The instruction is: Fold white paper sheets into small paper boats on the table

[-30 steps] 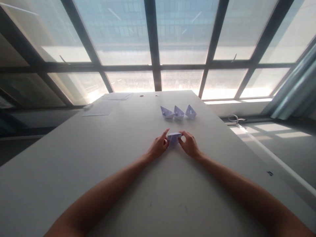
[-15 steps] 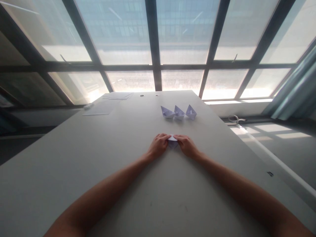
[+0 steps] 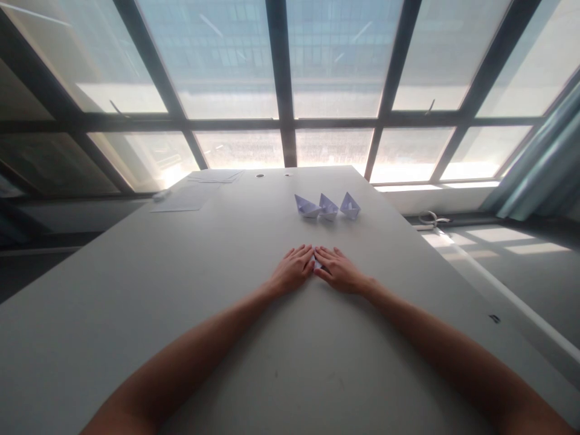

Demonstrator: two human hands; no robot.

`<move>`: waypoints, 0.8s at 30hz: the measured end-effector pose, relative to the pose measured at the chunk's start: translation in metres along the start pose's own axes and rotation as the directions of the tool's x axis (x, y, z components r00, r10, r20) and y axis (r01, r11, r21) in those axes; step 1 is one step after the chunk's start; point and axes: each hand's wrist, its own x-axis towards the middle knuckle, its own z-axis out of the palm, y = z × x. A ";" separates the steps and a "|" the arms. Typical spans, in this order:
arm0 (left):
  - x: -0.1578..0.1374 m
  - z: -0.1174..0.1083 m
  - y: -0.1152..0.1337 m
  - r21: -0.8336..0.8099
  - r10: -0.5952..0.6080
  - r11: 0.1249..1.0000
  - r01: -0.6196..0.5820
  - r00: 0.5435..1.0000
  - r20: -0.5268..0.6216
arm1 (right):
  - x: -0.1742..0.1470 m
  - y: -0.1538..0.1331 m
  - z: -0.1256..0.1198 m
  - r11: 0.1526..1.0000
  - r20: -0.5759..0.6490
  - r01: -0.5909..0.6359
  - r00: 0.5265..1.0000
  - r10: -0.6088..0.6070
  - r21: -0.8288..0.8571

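Head view: two hands flat on a small folded paper at frame centre.

The left hand [image 3: 293, 270] and right hand [image 3: 338, 272] lie palm-down, fingers spread, pressing the folded paper [image 3: 318, 264] (only a sliver shows between them) onto the grey surface [image 3: 226, 290]. It looks light, thin and easily creased, best pinched at its edges. Three paper boats [image 3: 328, 206] stand beyond, loose sheets [image 3: 188, 198] upper left.

Office — wide table [image 3: 181, 302], big windows [image 3: 335, 60]
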 end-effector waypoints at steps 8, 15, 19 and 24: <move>0.000 0.001 -0.002 0.046 0.037 0.998 -0.040 0.998 0.049 | 0.004 0.001 0.008 0.997 -0.007 -0.075 0.997 0.075 -0.015; -0.001 0.005 -0.003 0.078 0.024 0.997 -0.027 0.999 0.041 | 0.004 0.000 0.010 0.993 -0.008 -0.116 0.993 0.116 -0.038; -0.002 0.006 -0.004 0.100 0.015 0.995 -0.018 0.999 0.029 | 0.003 0.002 0.009 0.993 -0.018 -0.115 0.993 0.114 -0.027; -0.003 0.003 -0.002 0.088 0.021 0.996 -0.024 0.999 0.032 | 0.004 0.003 0.009 0.993 -0.051 -0.121 0.991 0.121 0.004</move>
